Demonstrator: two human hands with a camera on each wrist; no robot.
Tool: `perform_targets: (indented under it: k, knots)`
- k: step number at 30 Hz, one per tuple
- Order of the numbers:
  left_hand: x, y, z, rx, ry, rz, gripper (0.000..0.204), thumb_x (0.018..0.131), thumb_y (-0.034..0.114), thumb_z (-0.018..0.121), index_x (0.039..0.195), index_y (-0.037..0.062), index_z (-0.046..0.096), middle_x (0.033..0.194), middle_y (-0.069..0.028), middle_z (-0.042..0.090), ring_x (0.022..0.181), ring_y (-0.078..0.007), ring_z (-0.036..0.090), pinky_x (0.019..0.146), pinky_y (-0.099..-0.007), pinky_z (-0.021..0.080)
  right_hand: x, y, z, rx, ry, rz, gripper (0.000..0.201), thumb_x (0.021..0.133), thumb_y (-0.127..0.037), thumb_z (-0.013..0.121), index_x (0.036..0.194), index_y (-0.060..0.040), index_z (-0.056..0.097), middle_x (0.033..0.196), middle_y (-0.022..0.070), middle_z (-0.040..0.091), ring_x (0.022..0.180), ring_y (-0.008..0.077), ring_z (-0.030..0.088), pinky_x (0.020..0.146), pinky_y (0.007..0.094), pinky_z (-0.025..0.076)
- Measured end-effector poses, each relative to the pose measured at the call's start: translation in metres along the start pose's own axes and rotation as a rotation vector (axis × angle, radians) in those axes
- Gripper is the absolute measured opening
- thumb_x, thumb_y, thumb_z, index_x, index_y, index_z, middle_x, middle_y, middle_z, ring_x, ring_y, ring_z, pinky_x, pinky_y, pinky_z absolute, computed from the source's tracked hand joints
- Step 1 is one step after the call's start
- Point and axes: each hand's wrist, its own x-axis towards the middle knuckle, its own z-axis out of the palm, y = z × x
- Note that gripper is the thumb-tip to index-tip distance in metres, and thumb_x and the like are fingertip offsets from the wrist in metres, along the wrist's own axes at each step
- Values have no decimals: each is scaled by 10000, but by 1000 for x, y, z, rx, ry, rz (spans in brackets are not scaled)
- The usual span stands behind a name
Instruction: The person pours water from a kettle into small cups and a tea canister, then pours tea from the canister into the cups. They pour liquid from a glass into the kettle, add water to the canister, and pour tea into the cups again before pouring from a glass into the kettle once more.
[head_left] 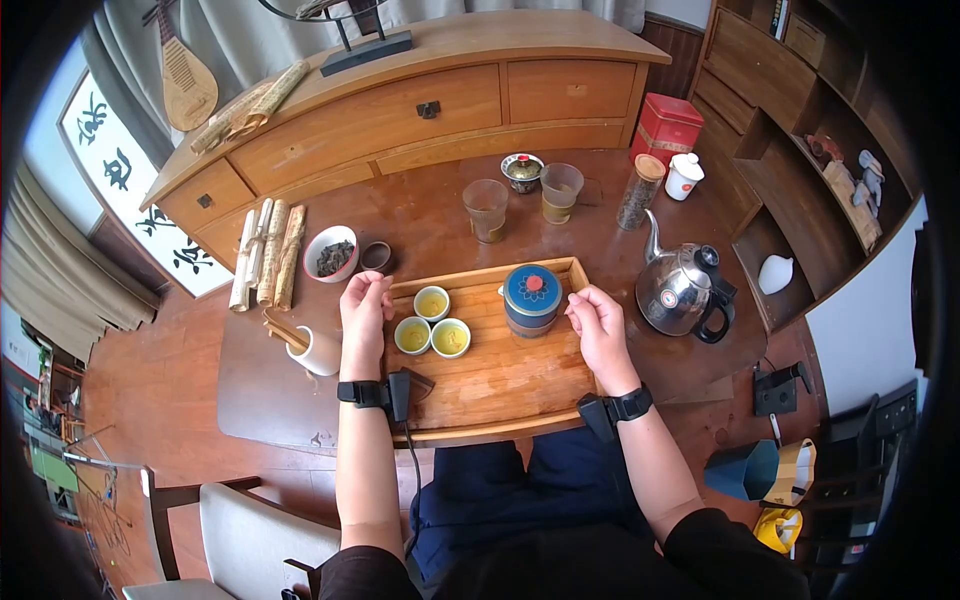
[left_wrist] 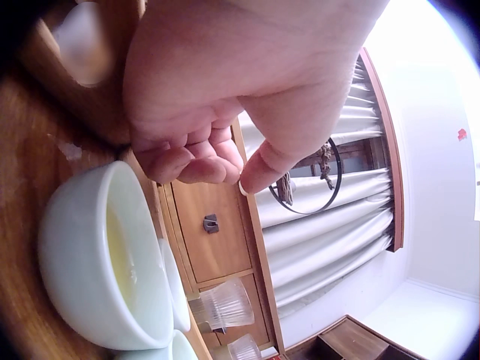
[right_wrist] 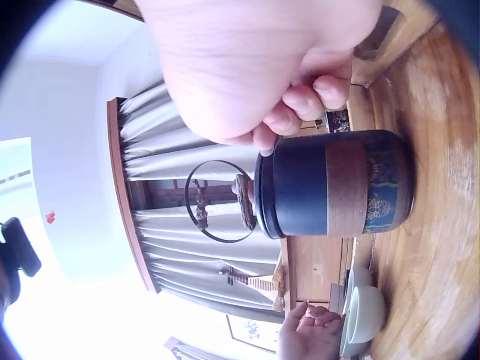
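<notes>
Three pale cups with yellow-green liquid (head_left: 450, 338) stand close together on the left part of a wooden tray (head_left: 500, 397). My left hand (head_left: 366, 308) hovers at the tray's left edge beside them, fingers loosely curled and holding nothing. In the left wrist view, that hand (left_wrist: 225, 82) is above a cup (left_wrist: 82, 255). A lidded blue pot with a red knob (head_left: 532, 298) stands upright at the tray's back right. Just right of it is my right hand (head_left: 602, 330), empty, fingers loosely bent. The right wrist view has the hand (right_wrist: 262, 67) close beside the pot (right_wrist: 300, 184); contact is unclear.
A steel kettle (head_left: 682, 292) stands right of the tray. Behind it are two glasses (head_left: 486, 212), a lidded bowl (head_left: 522, 174), a corked jar (head_left: 638, 198) and a red tin (head_left: 668, 124). On the left are a leaf bowl (head_left: 318, 243), scrolls (head_left: 290, 262) and a white tool holder (head_left: 318, 352).
</notes>
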Motion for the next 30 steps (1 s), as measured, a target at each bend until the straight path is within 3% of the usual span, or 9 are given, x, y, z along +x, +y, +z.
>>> perform_targets:
  k: [10,13,15,17,18,19,21,22,30]
  knots:
    - [-8,11,7,-35,-50,-107,232,927,84,655,818,148,461,623,98,421,462,1,303,384,-205,177,0,-2,0,-1,-12,-19,330,1031,-208,545,750,-34,536,648,-35,449,615,48,395,554,237,319]
    - [-14,27,16,-140,-53,-162,240,931,98,655,808,150,455,625,102,417,464,7,292,386,-208,186,0,-5,3,-12,-17,-23,334,1030,-206,547,744,-34,535,650,-34,452,617,48,396,555,237,320]
    - [-16,33,11,-114,-80,-149,170,915,113,667,844,135,515,656,74,481,487,-12,371,399,-212,266,-1,-8,4,-9,-2,-32,342,1028,-209,554,736,-33,532,644,-35,446,616,48,394,558,236,322]
    - [-18,35,9,419,-64,-34,89,891,119,676,941,97,605,706,41,546,551,-45,462,462,-218,361,0,-7,4,-15,-7,-43,343,1027,-211,558,735,-32,532,642,-36,443,616,47,393,558,236,323]
    - [-21,39,5,657,-120,19,304,820,158,744,1086,41,655,820,-40,630,693,-123,596,594,-255,494,0,-6,3,-23,-10,-52,345,1026,-213,562,735,-31,532,639,-37,440,615,47,392,559,235,325]
    - [-26,40,2,662,-119,21,304,820,158,744,1086,41,655,820,-40,630,693,-123,596,594,-255,494,0,-5,3,-18,-10,-52,345,1026,-213,562,735,-31,532,639,-37,440,615,47,392,559,235,325]
    - [-45,55,7,1099,-334,38,534,700,209,828,1139,-45,660,957,-135,704,886,-205,660,800,-317,540,1,-2,2,-16,-21,-52,349,1025,-218,567,734,-28,533,640,-37,441,616,46,392,557,235,325]
    - [-43,50,5,1192,-388,74,689,595,219,881,1183,-56,649,1055,-187,709,964,-268,680,874,-355,542,0,-2,2,-9,-23,-52,349,1025,-218,567,734,-28,533,640,-37,441,616,46,392,557,235,325]
    - [-53,42,19,1357,-375,163,665,573,214,891,1153,-26,671,1085,-211,708,1044,-326,678,925,-389,532,2,6,1,-45,-18,-85,337,1013,-217,588,738,-25,551,640,-40,452,616,44,395,557,241,328]
